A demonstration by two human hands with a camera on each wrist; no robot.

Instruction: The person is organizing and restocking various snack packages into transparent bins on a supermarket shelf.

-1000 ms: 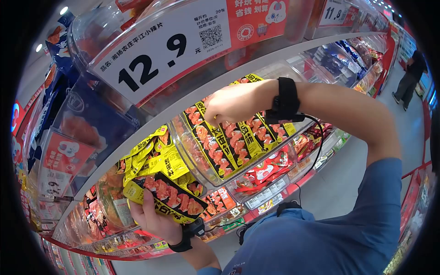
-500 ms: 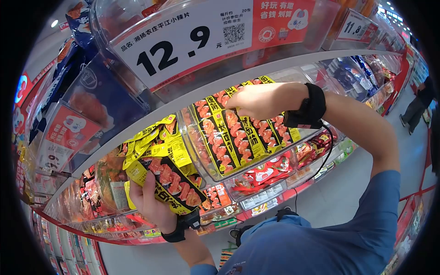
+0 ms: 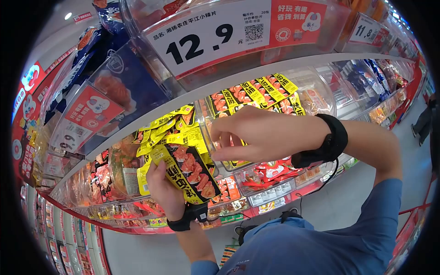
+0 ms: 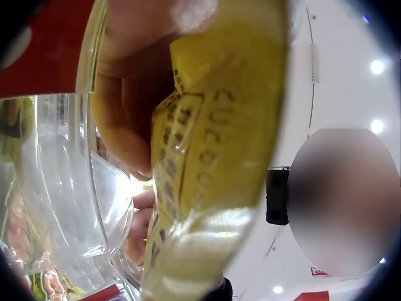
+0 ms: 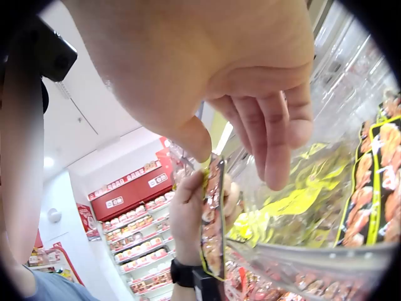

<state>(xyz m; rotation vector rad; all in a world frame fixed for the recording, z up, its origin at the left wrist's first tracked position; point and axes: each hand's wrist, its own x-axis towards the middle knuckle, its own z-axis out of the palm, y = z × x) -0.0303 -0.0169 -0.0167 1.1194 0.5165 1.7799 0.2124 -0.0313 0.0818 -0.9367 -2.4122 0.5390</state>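
Note:
My left hand (image 3: 167,195) pinches a yellow-and-black snack packet (image 3: 195,176), its pictured face turned up, thumb over one end. In the left wrist view the packet's yellow back (image 4: 232,125) fills the middle, with fingers behind it. My right hand (image 3: 270,135) hovers between that packet and the bin, fingers loosely bent and apart. The right wrist view shows nothing between this hand's thumb and fingers (image 5: 276,144). Beneath and behind it, matching packets (image 3: 250,91) lie side by side in a clear bin. Looser yellow packets (image 3: 176,133) are heaped in the neighbouring bin to the left.
A large price sign (image 3: 206,39) on an upper clear bin overhangs the packets. Red snack bags (image 3: 270,172) sit on a lower level. Blue packs (image 3: 362,78) fill a bin farther right. Another person (image 3: 424,121) stands in the aisle at the far right.
My right hand has left the row of packets and come down and toward the packet in my left hand, its fingers now apart. The left hand keeps its grip.

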